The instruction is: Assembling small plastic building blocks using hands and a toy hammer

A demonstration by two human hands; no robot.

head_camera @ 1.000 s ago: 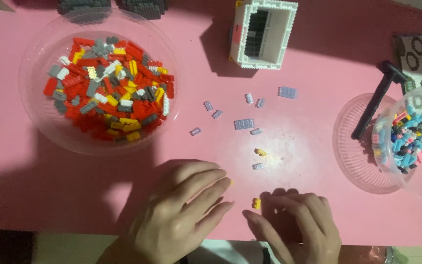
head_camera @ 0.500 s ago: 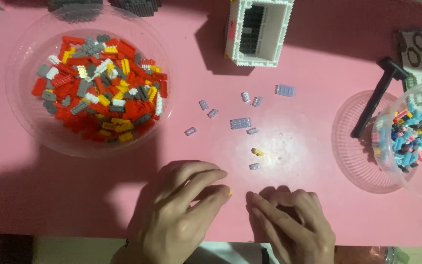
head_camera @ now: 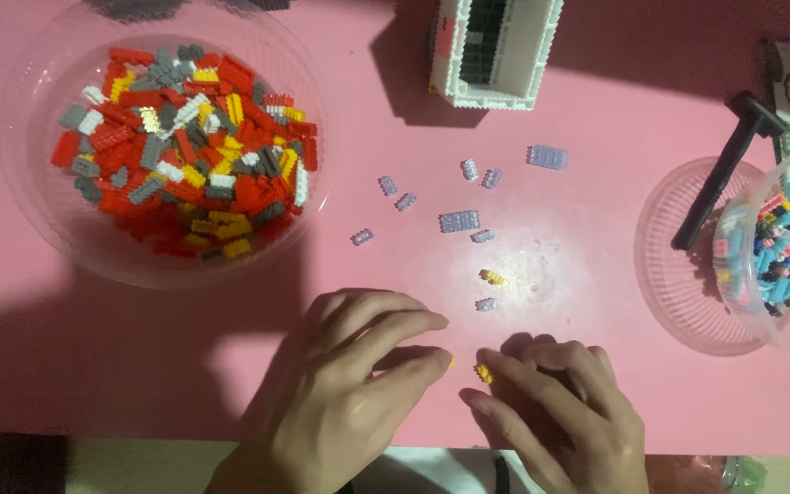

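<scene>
My left hand (head_camera: 349, 384) rests on the pink mat (head_camera: 93, 348) at the near edge, fingers drawn together. A sliver of a small yellow piece (head_camera: 451, 362) shows at its fingertips. My right hand (head_camera: 564, 412) lies beside it, forefinger and thumb closed around a tiny yellow brick (head_camera: 484, 372). The two hands' fingertips almost meet. Just beyond them lie another yellow brick (head_camera: 493, 277) and a lilac brick (head_camera: 485, 304).
Several lilac bricks (head_camera: 459, 220) are scattered mid-mat. A clear bowl (head_camera: 38, 229) of red, grey, yellow and white bricks stands at the left. A white block building (head_camera: 496, 55) is at the back. At the right are a black tool (head_camera: 720, 178) on a clear lid (head_camera: 678, 302) and a tub of blue and pink bricks (head_camera: 779, 247).
Both hands have shifted slightly. The tiny yellow brick, hidden half a second ago, shows again at my right fingertips. The view has drifted a little.
</scene>
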